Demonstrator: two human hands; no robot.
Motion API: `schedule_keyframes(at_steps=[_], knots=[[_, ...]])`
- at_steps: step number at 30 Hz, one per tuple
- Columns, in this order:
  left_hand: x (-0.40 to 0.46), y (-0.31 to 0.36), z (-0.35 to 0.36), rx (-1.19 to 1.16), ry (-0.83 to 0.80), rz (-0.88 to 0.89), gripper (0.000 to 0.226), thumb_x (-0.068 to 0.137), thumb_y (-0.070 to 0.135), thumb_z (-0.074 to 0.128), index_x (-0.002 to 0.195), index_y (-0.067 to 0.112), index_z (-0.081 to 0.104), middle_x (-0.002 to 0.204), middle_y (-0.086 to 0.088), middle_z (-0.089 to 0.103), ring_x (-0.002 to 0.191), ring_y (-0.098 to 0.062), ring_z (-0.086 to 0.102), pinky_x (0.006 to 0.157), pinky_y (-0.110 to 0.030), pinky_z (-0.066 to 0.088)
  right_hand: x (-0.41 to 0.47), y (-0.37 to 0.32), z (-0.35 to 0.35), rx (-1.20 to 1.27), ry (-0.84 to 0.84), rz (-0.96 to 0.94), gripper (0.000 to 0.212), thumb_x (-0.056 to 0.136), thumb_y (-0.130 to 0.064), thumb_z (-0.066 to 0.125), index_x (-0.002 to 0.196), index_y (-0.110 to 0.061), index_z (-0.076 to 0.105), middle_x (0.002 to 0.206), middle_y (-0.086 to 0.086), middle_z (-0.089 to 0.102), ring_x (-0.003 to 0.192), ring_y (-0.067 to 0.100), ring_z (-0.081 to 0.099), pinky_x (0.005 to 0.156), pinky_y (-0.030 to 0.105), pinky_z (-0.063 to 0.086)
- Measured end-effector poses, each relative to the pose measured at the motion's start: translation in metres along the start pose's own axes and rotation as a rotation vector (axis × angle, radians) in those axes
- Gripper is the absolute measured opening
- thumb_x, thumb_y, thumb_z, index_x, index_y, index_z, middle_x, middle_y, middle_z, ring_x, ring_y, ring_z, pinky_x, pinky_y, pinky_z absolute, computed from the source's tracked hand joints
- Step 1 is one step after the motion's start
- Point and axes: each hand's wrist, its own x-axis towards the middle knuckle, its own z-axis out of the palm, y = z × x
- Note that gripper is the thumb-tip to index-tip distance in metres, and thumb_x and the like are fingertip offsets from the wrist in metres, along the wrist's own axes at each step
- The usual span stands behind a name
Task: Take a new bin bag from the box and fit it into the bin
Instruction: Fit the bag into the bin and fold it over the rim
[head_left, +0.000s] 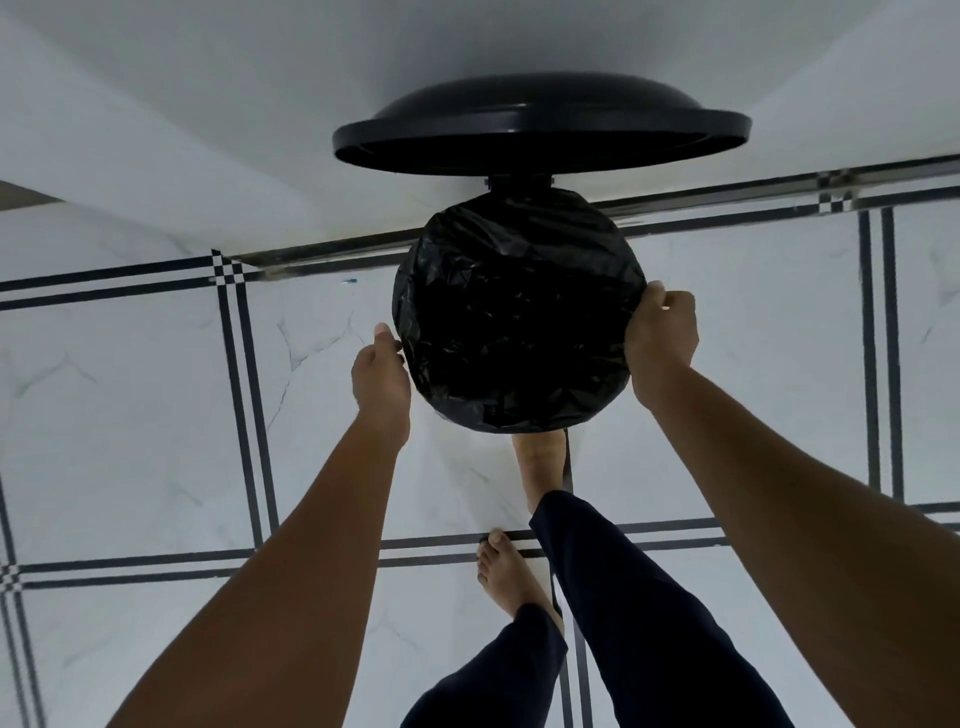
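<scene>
floor (130, 415): white marble-look tile, black double-line grid | bin (519, 317): stands at the floor's far edge by the wall, black-bag-lined, lid (540, 124) up | bare feet: one foot (511, 577) flat on a grid line, other foot (540, 462) at the bin's near base

Bin bag (519, 322) glossy black; lid (540, 130) black; floor (130, 405) white marble, black double-line grid; trousers (623, 597) navy.

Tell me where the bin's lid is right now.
In the head view the lid stands raised open at the top centre, hinged behind the bag-lined bin, against the white wall.
</scene>
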Motion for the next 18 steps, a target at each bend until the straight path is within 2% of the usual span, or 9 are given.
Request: schedule_keyframes(at_steps=[3, 5, 7, 9, 11, 13, 15, 18], knots=[[-0.019, -0.013, -0.001, -0.060, 0.119, -0.025, 0.040, 0.093, 0.056, 0.048, 0.092, 0.018, 0.061, 0.097, -0.002, 0.063, 0.090, -0.024, 0.058, 0.086, -0.041, 0.050, -0.023, 0.013, -0.004, -0.158, 0.142, -0.014, 0.048, 0.103, -0.045, 0.040, 0.139, -0.014, 0.047, 0.138, 0.012, 0.053, 0.129, 0.034, 0.047, 0.103, 0.054, 0.044], [-0.035, -0.019, 0.004, -0.113, 0.091, -0.117, 0.036, 0.091, 0.052, 0.050, 0.090, 0.019, 0.064, 0.099, -0.003, 0.068, 0.090, -0.024, 0.062, 0.080, -0.039, 0.052, -0.037, 0.022, -0.003, -0.080, 0.127, 0.082, 0.044, 0.103, -0.039, 0.043, 0.137, -0.013, 0.046, 0.136, 0.013, 0.052, 0.125, 0.034, 0.050, 0.100, 0.051, 0.046], [-0.050, -0.026, 0.007, -0.214, -0.009, -0.239, 0.038, 0.096, 0.050, 0.048, 0.106, 0.020, 0.069, 0.109, -0.004, 0.072, 0.097, -0.022, 0.068, 0.079, -0.035, 0.055, -0.047, 0.031, 0.003, 0.155, 0.034, 0.226, 0.033, 0.100, -0.033, 0.041, 0.123, -0.011, 0.050, 0.119, 0.008, 0.056, 0.105, 0.029, 0.056, 0.087, 0.042, 0.049], [-0.059, -0.031, 0.010, -0.314, -0.118, -0.334, 0.046, 0.101, 0.055, 0.043, 0.124, 0.022, 0.066, 0.119, -0.003, 0.071, 0.106, -0.023, 0.068, 0.093, -0.036, 0.056, -0.052, 0.035, 0.008, 0.249, -0.050, 0.289, 0.027, 0.099, -0.033, 0.037, 0.113, -0.015, 0.051, 0.104, 0.002, 0.054, 0.094, 0.025, 0.053, 0.082, 0.036, 0.045], [-0.062, -0.035, 0.013, -0.385, -0.165, -0.374, 0.054, 0.100, 0.061, 0.041, 0.131, 0.024, 0.064, 0.124, -0.002, 0.070, 0.109, -0.022, 0.067, 0.097, -0.037, 0.055, -0.053, 0.032, 0.009, 0.290, -0.092, 0.299, 0.039, 0.102, -0.038, 0.034, 0.126, -0.016, 0.056, 0.116, 0.003, 0.059, 0.106, 0.025, 0.057, 0.096, 0.039, 0.048], [-0.057, -0.037, 0.015, -0.429, -0.168, -0.399, 0.058, 0.098, 0.065, 0.040, 0.131, 0.024, 0.064, 0.125, 0.000, 0.070, 0.106, -0.019, 0.067, 0.088, -0.034, 0.057, -0.050, 0.033, 0.012, 0.352, -0.092, 0.376, 0.050, 0.105, -0.043, 0.031, 0.142, -0.016, 0.051, 0.131, 0.004, 0.059, 0.120, 0.028, 0.057, 0.108, 0.046, 0.046], [-0.048, -0.039, 0.017, -0.486, -0.181, -0.419, 0.056, 0.097, 0.064, 0.042, 0.131, 0.026, 0.065, 0.125, 0.000, 0.072, 0.106, -0.020, 0.070, 0.081, -0.032, 0.058, -0.049, 0.033, 0.012, 0.385, -0.098, 0.419, 0.055, 0.106, -0.046, 0.028, 0.147, -0.015, 0.048, 0.139, 0.007, 0.058, 0.127, 0.031, 0.057, 0.111, 0.048, 0.045], [-0.039, -0.042, 0.018, -0.513, -0.221, -0.401, 0.051, 0.096, 0.056, 0.046, 0.130, 0.025, 0.067, 0.128, -0.003, 0.073, 0.112, -0.022, 0.070, 0.093, -0.034, 0.058, -0.046, 0.033, 0.012, 0.354, -0.112, 0.412, 0.054, 0.109, -0.042, 0.025, 0.150, -0.013, 0.044, 0.147, 0.010, 0.054, 0.132, 0.033, 0.054, 0.110, 0.043, 0.045]])
